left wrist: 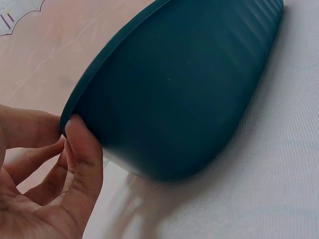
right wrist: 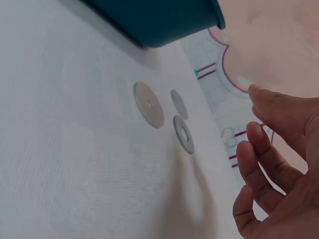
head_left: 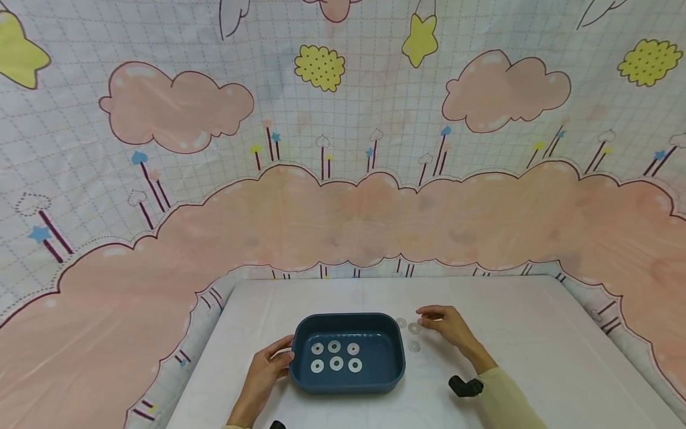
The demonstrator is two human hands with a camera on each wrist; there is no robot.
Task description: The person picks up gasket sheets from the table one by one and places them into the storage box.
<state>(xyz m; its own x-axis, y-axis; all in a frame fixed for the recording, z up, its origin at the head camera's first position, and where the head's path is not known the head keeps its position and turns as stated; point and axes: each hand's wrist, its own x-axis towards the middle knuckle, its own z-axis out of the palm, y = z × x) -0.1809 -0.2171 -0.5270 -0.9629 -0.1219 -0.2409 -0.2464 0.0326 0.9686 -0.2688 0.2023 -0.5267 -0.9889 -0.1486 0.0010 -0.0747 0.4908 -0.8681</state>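
Observation:
A dark blue plastic bin (head_left: 348, 389) sits on the table with several flat metal washers (head_left: 331, 366) lying in two rows on its floor. My left hand (head_left: 262, 366) pinches the bin's left rim between thumb and fingers; the left wrist view shows this grip on the rim (left wrist: 75, 97) up close. Beyond the bin's right side, 3 loose washers (head_left: 414, 347) lie flat on the white cloth. Just above and beside them hovers my right hand (head_left: 450, 326), fingers loosely bent and apart from the thumb. In the right wrist view nothing sits between its fingers, and the washers (right wrist: 144, 102) lie apart from it.
A white cloth covers the table (head_left: 536, 333). Behind it hangs a curtain (head_left: 386, 220) printed with clouds and stars. A black strap-like piece (head_left: 465, 386) is at the right sleeve (head_left: 506, 396).

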